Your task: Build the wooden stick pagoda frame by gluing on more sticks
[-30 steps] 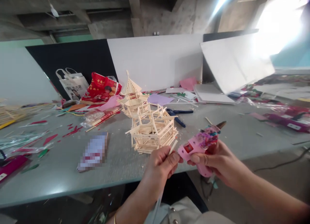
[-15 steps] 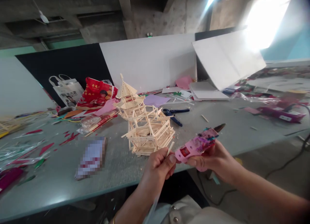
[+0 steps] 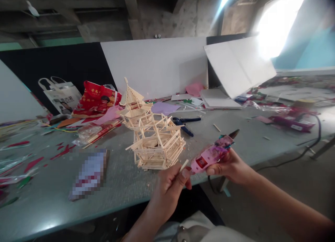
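My right hand [image 3: 232,167] is wrapped round a pink hot glue gun [image 3: 205,160], whose dark nozzle points up and to the right. Smears of purple and teal cover its front part, and a red switch shows on its side. My left hand [image 3: 172,186] is closed in a pinch at the rear end of the gun. A short pale wooden stick [image 3: 184,165] pokes up from between its thumb and fingers. Just beyond the left hand stands a tiered pagoda model [image 3: 157,144] built of thin wooden sticks, apart from both hands.
Blue-handled pliers [image 3: 186,125] lie behind the model. A pixelated flat object [image 3: 89,175] rests at left on the grey table [image 3: 125,186]. Red and white bags [image 3: 96,99], paper scraps and plastic wrap crowd the back. A white folded board [image 3: 238,65] leans at right.
The view has turned slightly right, so the table's things sit further left. Both hands keep their grips, and the glue gun stays close to the left hand.
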A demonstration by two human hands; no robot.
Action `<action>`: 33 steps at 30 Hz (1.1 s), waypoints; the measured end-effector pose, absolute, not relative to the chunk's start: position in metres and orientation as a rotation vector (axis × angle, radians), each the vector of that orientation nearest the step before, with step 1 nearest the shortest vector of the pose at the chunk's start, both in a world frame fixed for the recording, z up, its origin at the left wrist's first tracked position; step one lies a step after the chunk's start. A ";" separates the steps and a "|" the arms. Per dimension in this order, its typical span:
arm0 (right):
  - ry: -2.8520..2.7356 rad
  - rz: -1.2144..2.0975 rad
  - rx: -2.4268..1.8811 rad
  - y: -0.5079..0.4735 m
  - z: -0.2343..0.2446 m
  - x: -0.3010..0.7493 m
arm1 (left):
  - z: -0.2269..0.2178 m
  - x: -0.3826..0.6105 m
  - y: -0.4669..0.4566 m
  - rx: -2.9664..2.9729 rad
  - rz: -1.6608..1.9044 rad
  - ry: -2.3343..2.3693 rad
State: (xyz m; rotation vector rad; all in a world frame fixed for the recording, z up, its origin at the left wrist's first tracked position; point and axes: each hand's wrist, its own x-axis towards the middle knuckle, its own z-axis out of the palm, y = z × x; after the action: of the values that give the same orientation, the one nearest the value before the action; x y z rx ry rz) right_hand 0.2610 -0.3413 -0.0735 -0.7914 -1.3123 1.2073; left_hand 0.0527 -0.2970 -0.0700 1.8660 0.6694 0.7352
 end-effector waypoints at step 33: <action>-1.584 0.902 -0.880 -0.339 -0.046 0.315 | -0.049 0.075 -0.307 1.979 1.060 0.574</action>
State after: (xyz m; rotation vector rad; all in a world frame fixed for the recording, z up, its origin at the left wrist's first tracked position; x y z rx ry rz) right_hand 0.3148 -0.3394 -0.0464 -0.8797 -1.5843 0.9017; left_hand 0.0754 -0.3069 -0.0495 1.9786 0.5743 1.0604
